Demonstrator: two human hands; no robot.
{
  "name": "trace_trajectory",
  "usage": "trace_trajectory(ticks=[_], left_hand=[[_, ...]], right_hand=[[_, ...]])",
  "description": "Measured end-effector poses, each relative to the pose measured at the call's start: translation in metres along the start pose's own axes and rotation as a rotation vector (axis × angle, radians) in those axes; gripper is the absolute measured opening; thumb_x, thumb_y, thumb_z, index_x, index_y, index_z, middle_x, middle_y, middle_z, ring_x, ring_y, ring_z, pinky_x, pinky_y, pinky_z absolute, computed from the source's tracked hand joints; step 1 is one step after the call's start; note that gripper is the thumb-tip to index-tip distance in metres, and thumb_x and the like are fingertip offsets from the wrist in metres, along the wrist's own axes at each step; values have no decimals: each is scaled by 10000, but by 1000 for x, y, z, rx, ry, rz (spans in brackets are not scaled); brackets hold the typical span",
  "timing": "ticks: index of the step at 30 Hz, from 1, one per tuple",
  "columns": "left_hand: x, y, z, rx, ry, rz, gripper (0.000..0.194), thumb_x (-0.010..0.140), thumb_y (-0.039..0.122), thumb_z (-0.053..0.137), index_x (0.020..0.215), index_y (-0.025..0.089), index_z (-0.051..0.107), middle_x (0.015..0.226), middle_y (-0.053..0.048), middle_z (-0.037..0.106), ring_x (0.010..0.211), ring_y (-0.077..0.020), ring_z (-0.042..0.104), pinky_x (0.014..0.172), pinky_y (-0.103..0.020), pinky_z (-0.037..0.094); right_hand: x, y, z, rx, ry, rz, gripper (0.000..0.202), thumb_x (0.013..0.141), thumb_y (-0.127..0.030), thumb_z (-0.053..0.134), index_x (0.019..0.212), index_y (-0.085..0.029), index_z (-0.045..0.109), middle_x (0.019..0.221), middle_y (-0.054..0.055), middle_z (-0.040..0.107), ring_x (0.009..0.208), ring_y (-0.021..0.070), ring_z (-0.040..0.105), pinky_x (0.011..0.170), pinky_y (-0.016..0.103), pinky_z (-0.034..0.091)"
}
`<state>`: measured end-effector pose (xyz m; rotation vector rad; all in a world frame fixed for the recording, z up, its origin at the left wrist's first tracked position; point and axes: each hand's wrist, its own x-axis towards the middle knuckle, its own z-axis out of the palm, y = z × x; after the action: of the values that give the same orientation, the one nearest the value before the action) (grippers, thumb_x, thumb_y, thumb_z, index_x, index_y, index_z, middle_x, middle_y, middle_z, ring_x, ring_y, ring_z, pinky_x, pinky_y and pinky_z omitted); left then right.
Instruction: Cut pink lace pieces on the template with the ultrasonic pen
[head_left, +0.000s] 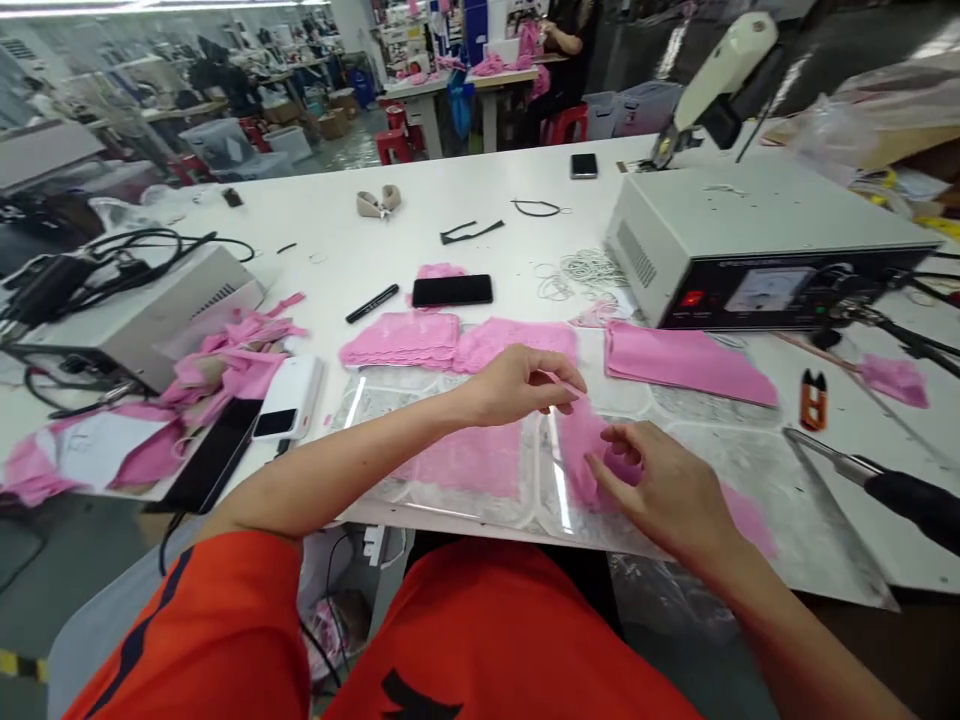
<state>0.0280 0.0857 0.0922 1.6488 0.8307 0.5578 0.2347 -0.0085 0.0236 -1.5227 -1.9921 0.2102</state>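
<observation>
My left hand point(521, 385) is closed in a pinch on the upper edge of a thin pink fabric piece point(576, 445), which hangs down toward the worktop. My right hand point(667, 485) is beside the lower part of that piece, its thumb and curled forefinger apart. Whether the right fingertips touch the fabric is hard to tell. Beneath both hands lies a clear plastic sheet point(536, 500) with pale outlines, and a flat pink piece point(469, 462) shows at its left half. Beyond the hands are a left pink stack point(397, 340), a middle pink stack point(517, 340) and a folded-looking right stack point(686, 367).
A grey control box point(780, 235) stands at right, near orange snips point(813, 400) and a black-handled hot tool point(900, 495). A black phone point(452, 290) and a marker point(372, 303) lie ahead. At left are another box point(150, 310), pink scraps point(232, 360) and a white device point(289, 398).
</observation>
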Motion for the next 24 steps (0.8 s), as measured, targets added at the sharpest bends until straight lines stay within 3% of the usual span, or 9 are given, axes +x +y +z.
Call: trace_trajectory(ticks=[3,6,11,18,24], left_hand=[[-40,-11,-30,-5,50,28,65,843,143,626,863,121,684,946,-68,727,832,-112,684,748,-252,556],[-84,-33,-53,88,36,33,82,851,191,631,870,137,690,968,-68,730,875,-126,676,780,-266,552],[-132,-67,-70,183,26,-34,127,877,189,572,895,147,691,1019,-78,723,905,-134,672,783,-260,541],[-138,-77,-76,206,0,10,141,910,200,536,914,154,669,1051,-85,721,948,-144,674,822,-267,530],[-131,-83,-76,173,30,7,142,920,246,529,894,154,634,1073,-96,715,981,-159,681,841,-282,535]], right_hand=[[10,-16,18,-29,-47,-184,134,893,-228,504,792,-219,592,697,22,653,612,156,606,560,281,421],[14,-31,29,-20,-60,-331,168,900,-172,485,778,-212,594,688,18,645,614,148,596,587,279,432],[25,-36,34,21,-170,-264,143,907,-213,501,830,-215,622,719,12,659,593,133,586,547,265,436],[29,-28,23,45,-364,-211,95,880,-271,568,930,-232,639,881,35,693,710,155,642,619,280,515],[28,-28,26,27,-425,-225,167,928,-207,472,849,-224,619,815,39,656,718,162,626,621,289,496]])
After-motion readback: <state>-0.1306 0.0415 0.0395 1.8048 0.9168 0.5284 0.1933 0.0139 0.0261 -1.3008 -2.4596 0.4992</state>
